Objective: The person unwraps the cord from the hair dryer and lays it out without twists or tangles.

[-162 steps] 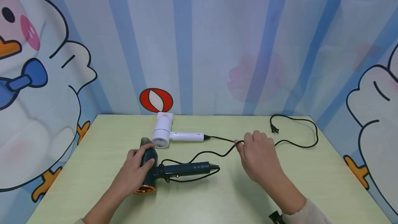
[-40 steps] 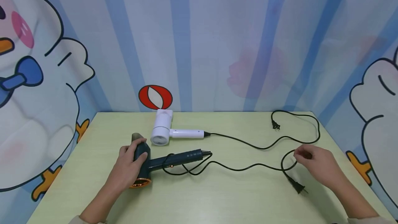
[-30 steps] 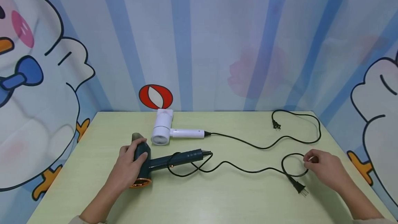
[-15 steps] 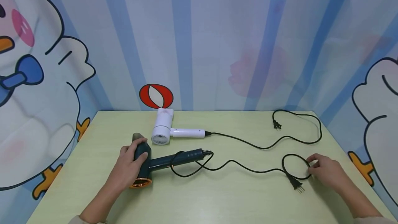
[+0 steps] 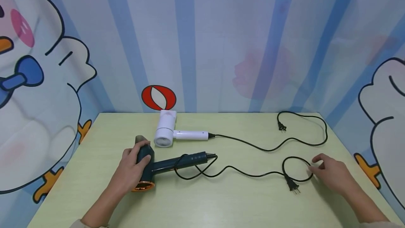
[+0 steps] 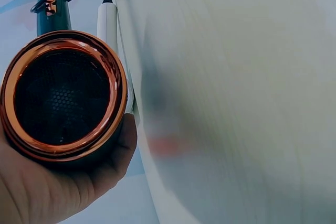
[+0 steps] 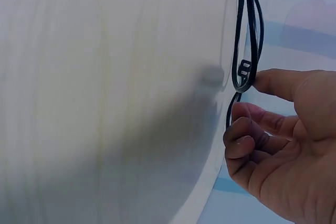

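My left hand [image 5: 129,171] grips the head of a dark teal hair dryer [image 5: 178,162], fingers over the back and thumb on the near side. Its copper-rimmed end [image 6: 21,72] faces the left wrist camera. The dryer's black cord [image 5: 253,176] loops around its handle, then runs right into a small ring beside its plug [image 5: 292,185]. At the ring's right side is my right hand [image 5: 335,177]. In the right wrist view the thumb [image 7: 275,83] touches the cord loop [image 7: 237,40], while the other fingers are loosely bent, apart from the thumb.
Behind lies a white hair dryer [image 5: 190,135], its head close to the dark one. Its black cord curves right to a plug [image 5: 281,127] near the back edge of the pale table [image 5: 221,207]. A printed curtain [image 5: 215,45] stands behind the table.
The dark dryer's cord has been drawn to the right and its end formed into a ring. Lately the ring and plug have shifted slightly left, and the right fingers have spread. The left hand keeps its grip.
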Available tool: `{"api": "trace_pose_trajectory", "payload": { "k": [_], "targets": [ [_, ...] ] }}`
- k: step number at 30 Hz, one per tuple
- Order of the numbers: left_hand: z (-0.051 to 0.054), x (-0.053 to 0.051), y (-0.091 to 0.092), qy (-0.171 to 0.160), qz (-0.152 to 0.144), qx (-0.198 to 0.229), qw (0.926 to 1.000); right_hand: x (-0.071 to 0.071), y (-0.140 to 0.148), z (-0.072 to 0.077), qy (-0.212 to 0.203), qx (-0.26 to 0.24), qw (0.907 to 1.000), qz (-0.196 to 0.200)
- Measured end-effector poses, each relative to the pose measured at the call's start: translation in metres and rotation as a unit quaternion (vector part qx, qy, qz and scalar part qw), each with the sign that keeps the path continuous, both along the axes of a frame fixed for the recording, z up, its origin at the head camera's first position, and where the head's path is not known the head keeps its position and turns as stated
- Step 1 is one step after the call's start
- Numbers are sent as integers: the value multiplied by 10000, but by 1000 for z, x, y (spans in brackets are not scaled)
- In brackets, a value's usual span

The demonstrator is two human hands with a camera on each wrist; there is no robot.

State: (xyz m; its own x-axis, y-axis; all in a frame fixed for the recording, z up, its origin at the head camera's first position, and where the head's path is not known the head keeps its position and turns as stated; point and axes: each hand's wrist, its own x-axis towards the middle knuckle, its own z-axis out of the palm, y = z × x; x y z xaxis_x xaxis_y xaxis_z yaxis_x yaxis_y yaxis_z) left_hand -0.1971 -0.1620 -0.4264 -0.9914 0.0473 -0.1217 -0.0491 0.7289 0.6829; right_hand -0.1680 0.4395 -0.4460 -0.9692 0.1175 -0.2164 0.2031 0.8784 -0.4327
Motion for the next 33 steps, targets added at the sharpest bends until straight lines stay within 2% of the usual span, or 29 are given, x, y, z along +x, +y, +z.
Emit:
{"api": "trace_pose_trajectory", "payload": {
  "k": [7, 10, 14, 18, 22, 27, 33],
  "targets": [
    [2, 1, 0, 53, 16, -39, 10000, 3, -13, 10, -86, -313, 9995, -46],
    [2, 1, 0, 83, 12, -39, 10000, 5, -21, 14, 101, -117, 9999, 41],
    [2, 1, -1, 83, 15, -11, 10000, 7, -44, 22, 587, 371, 9972, 293],
    [3, 2, -1, 68, 25, 21, 10000, 11, -83, 32, 1177, 784, 9881, 611],
    [4, 3, -1, 82, 18, 65, 9999, 14, -127, 34, 1680, 1130, 9731, 1102],
    [5, 3, 0, 110, 0, 83, 9999, 12, -166, 27, 1807, 1465, 9630, 1359],
    [7, 4, 1, 129, -7, 81, 9999, 8, -188, 19, 1993, 1740, 9541, 1403]
  ]
}}
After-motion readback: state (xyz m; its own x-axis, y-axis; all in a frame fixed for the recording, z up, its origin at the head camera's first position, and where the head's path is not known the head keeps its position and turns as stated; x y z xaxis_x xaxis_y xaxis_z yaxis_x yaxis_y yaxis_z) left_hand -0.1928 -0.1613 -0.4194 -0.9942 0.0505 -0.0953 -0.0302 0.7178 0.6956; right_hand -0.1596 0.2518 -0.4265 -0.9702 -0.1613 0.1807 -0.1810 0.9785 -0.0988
